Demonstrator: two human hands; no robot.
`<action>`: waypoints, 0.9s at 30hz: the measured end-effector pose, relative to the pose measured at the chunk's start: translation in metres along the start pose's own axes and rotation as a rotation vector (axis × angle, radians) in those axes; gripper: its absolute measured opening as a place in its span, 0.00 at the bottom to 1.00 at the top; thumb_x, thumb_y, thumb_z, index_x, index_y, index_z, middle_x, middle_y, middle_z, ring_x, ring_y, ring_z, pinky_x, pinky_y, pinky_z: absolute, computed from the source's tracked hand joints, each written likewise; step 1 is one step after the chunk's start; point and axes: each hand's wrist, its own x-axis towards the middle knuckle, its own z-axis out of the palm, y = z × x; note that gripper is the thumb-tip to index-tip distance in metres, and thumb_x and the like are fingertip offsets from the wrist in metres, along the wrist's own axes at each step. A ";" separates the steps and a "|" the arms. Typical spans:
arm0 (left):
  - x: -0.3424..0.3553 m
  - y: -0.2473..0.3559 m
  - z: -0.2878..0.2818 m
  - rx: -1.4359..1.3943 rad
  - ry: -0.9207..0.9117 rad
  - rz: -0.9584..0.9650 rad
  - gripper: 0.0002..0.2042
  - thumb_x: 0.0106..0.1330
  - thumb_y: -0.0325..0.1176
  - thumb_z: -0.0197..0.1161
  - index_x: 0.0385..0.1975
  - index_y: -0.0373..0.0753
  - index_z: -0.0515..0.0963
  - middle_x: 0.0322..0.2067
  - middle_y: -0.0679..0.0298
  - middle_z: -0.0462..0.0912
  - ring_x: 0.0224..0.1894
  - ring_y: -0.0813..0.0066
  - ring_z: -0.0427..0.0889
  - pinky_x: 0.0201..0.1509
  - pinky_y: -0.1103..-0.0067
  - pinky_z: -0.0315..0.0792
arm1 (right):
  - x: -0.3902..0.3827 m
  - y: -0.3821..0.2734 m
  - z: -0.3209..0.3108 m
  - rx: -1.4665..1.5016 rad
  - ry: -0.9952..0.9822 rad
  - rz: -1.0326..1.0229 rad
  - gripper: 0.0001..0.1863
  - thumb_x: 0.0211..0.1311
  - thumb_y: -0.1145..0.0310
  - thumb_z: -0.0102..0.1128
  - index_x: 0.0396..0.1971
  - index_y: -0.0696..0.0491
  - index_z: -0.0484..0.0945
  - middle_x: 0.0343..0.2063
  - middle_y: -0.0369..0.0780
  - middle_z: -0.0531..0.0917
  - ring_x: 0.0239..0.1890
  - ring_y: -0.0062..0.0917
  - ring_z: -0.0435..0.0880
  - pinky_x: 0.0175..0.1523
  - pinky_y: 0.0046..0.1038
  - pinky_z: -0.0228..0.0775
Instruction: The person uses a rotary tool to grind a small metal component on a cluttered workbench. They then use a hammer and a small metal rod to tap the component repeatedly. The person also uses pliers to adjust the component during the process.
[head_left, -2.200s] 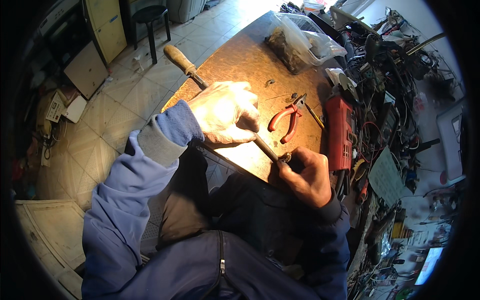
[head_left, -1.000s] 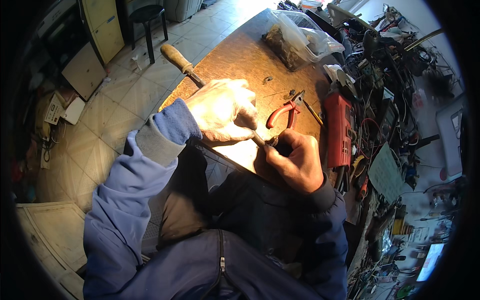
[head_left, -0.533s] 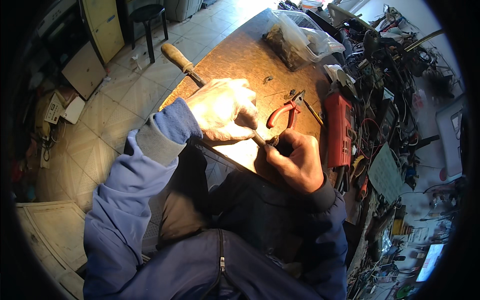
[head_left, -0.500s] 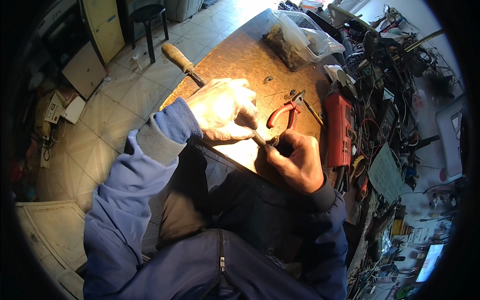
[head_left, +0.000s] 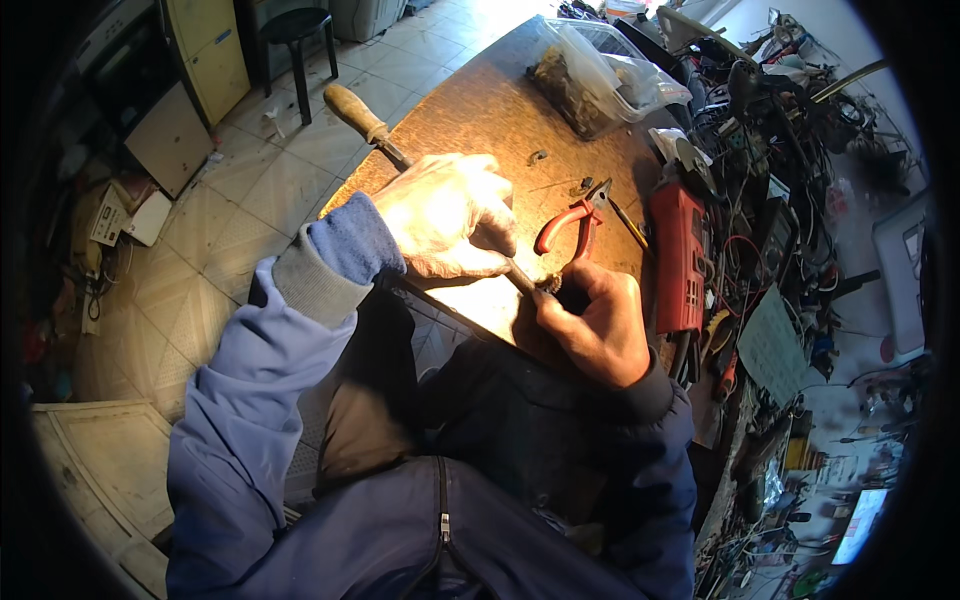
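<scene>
My left hand (head_left: pixel 448 220) is closed around the metal shaft of a file-like tool with a wooden handle (head_left: pixel 355 112). The handle sticks out past the table's left edge, and the shaft runs under my palm toward my right hand (head_left: pixel 605 328). Between the thumb and fingers of that hand, at the shaft's tip, is a small dark ridged metal part (head_left: pixel 551 283). The fingers hide most of it. Just beyond my right hand lie red-handled pliers (head_left: pixel 575 222) with their handles apart.
A lamp-lit wooden table (head_left: pixel 450 110) bears dark scraps (head_left: pixel 580 187), a thin yellow-and-black tool (head_left: pixel 630 226) and a clear plastic box (head_left: pixel 605 85). A red device (head_left: pixel 679 260) and tangled cables (head_left: pixel 770 130) crowd the right. A black stool (head_left: pixel 296 30) stands beyond the table.
My right hand has shifted very slightly to the right. My left hand and the wooden-handled tool look almost still.
</scene>
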 end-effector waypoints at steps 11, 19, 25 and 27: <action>0.001 -0.001 0.000 -0.012 -0.017 0.002 0.08 0.50 0.39 0.76 0.27 0.46 0.87 0.28 0.67 0.80 0.39 0.63 0.78 0.40 0.67 0.75 | 0.003 0.005 0.002 0.013 -0.008 0.009 0.15 0.55 0.65 0.68 0.23 0.62 0.75 0.16 0.49 0.75 0.17 0.32 0.75 0.26 0.34 0.66; -0.001 -0.001 0.001 -0.010 0.013 0.022 0.08 0.49 0.39 0.76 0.27 0.46 0.87 0.28 0.68 0.80 0.39 0.64 0.78 0.40 0.67 0.74 | -0.032 0.013 -0.012 -0.016 -0.011 0.126 0.14 0.55 0.66 0.68 0.25 0.61 0.75 0.16 0.48 0.72 0.18 0.33 0.72 0.26 0.33 0.65; -0.001 0.000 -0.001 -0.008 0.003 -0.014 0.08 0.49 0.39 0.75 0.26 0.46 0.87 0.28 0.67 0.80 0.39 0.63 0.78 0.39 0.67 0.74 | 0.007 0.001 0.005 0.052 -0.014 0.051 0.15 0.56 0.66 0.68 0.24 0.63 0.76 0.17 0.50 0.74 0.19 0.26 0.74 0.27 0.32 0.66; 0.000 -0.001 0.000 -0.016 0.006 0.017 0.08 0.49 0.38 0.75 0.26 0.45 0.87 0.27 0.67 0.80 0.38 0.63 0.78 0.38 0.67 0.74 | 0.006 0.006 0.003 0.287 0.014 0.175 0.13 0.60 0.67 0.67 0.25 0.62 0.79 0.19 0.40 0.81 0.23 0.18 0.77 0.28 0.28 0.67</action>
